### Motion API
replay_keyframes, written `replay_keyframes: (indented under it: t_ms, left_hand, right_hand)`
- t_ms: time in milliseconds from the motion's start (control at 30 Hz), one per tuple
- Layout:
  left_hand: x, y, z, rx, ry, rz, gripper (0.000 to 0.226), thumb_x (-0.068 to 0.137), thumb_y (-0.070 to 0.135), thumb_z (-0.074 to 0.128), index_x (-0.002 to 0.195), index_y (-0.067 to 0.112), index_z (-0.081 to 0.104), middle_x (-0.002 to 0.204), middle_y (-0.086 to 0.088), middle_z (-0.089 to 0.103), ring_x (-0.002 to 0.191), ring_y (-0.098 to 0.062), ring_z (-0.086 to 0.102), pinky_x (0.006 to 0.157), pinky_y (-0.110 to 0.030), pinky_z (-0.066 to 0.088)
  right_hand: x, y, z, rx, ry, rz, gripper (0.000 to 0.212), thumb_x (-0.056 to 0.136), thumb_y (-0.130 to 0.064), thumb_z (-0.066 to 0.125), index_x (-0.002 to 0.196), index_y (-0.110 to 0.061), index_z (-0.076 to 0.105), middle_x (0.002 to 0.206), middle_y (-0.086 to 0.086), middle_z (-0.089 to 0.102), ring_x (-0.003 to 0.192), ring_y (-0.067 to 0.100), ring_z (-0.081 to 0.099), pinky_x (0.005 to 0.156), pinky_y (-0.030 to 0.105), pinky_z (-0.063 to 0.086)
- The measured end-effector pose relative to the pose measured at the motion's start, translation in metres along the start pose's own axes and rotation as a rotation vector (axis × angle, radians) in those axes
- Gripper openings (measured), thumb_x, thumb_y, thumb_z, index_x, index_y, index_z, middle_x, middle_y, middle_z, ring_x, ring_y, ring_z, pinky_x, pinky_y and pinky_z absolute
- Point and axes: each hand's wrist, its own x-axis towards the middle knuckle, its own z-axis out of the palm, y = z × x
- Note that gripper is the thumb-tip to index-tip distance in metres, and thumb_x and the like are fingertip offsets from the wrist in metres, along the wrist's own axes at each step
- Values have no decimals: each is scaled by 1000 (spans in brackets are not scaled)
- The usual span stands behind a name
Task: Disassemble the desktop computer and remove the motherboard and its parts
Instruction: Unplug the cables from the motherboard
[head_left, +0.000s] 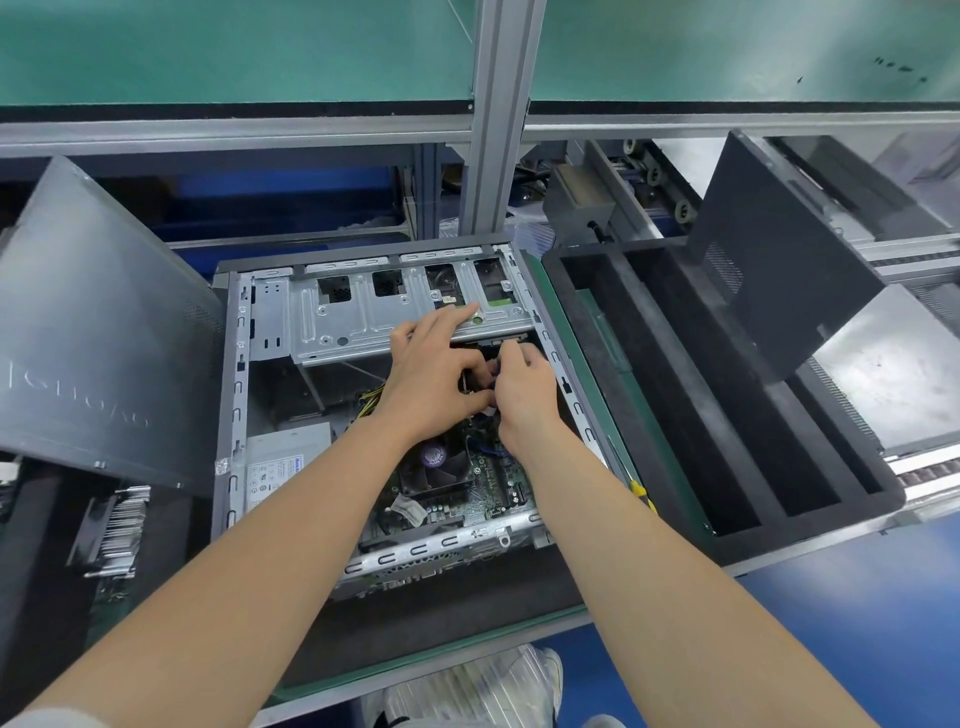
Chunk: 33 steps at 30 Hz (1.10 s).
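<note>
Steel drive cage (353, 317): it is set across the far end of the open computer case (236, 364), which is laid on its side on the bench.
Left hand (431, 374): the forefinger is laid straight on the cage's lower edge; the other fingers and the thumb are curled round a dark cable plug (471, 382) just under the cage.
Right hand (524, 395): it is closed in a pinch on the same plug from the other side, touching the left hand.
Motherboard (488, 483): it is seated in the case, nearer the person, beneath both wrists, with the CPU fan (434, 457) on it.
Step in hand: the unplugging of a drive cable is judged likely. The plug is best gripped by its body, not its wires; any latch is pressed first, and the plug is drawn straight out while the cage is braced.
Hidden: socket and latch are covered by fingers, so what the cable feeds cannot be told. Much of the board is masked by the forearms.
</note>
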Motion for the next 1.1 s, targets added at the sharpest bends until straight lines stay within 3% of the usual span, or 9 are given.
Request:
replay_keyframes:
  t_ms: [233, 333, 433, 533, 667, 833, 933, 1000, 1100]
  left_hand:
    - [-4, 4, 0, 53, -3, 11, 32, 75, 68, 64, 72, 36, 61, 164, 6, 31, 153, -20, 20, 115, -46, 10]
    - [-6, 7, -2, 72, -8, -37, 22, 80, 55, 74, 85, 35, 66, 165, 4, 30, 155, -18, 14, 118, -49, 8]
    - [-9, 7, -9, -18, 33, -82, 16, 80, 27, 74, 89, 34, 63, 164, 4, 33, 156, -16, 14, 119, -47, 6]
    - [-13, 2, -20, 17, 78, -90, 31, 75, 6, 71, 87, 32, 60, 162, 2, 37, 157, -18, 15, 119, -42, 7]
    - [-23, -1, -24, 285, -34, 102, 32, 72, 0, 81, 85, 29, 75, 164, -7, 33, 157, -27, 16, 119, -48, 11]
    - [-26, 6, -18, 370, -94, 289, 40, 62, 2, 85, 96, 22, 83, 146, -11, 55, 145, -30, 39, 113, -46, 19]
    - [-30, 11, -11, 364, -162, 415, 40, 72, 10, 77, 111, 18, 77, 138, -6, 61, 137, -25, 47, 112, -43, 22]
    - [-33, 12, -5, 384, -219, 413, 43, 76, 17, 71, 118, 18, 69, 146, -6, 54, 139, -25, 44, 111, -45, 25]
    - [-34, 12, 1, 446, -260, 398, 45, 80, 36, 63, 122, 20, 58, 140, -3, 54, 129, -26, 49, 106, -47, 32]
  right_hand:
    - [-9, -6, -7, 143, -41, 157, 21, 96, -25, 53, 83, -12, 64, 75, 3, 68, 71, 18, 60, 69, 35, 47]
    - [-12, -6, -12, 229, -145, 150, 32, 104, -32, 53, 81, -12, 64, 69, 1, 71, 60, 11, 63, 65, 29, 49]
    - [-15, -5, -14, 191, -204, 142, 29, 107, -22, 47, 91, -6, 66, 90, 11, 71, 84, 19, 67, 76, 30, 56]
    - [-23, -2, -24, -323, -269, 42, 27, 104, -12, 47, 126, -10, 63, 123, 9, 67, 115, 23, 63, 101, 37, 53]
    - [-32, -7, -41, -1071, -440, -206, 46, 105, -13, 40, 151, -15, 47, 154, 9, 45, 137, 27, 47, 109, 34, 41]
    - [-44, -8, -41, -1474, -612, -148, 69, 105, -11, 38, 165, -12, 5, 172, 4, -11, 158, 27, 4, 127, 42, 17]
    - [-48, -11, -41, -1642, -650, -112, 72, 103, -13, 40, 166, -18, 4, 168, 5, -26, 158, 27, -11, 127, 49, 12]
    - [-50, -13, -41, -1642, -675, -128, 66, 104, -14, 39, 165, -16, 13, 171, 5, -17, 158, 29, 1, 125, 47, 21]
    - [-55, -19, -48, -1509, -697, -187, 35, 105, -17, 39, 136, -21, 56, 139, 6, 55, 120, 33, 54, 91, 39, 49]
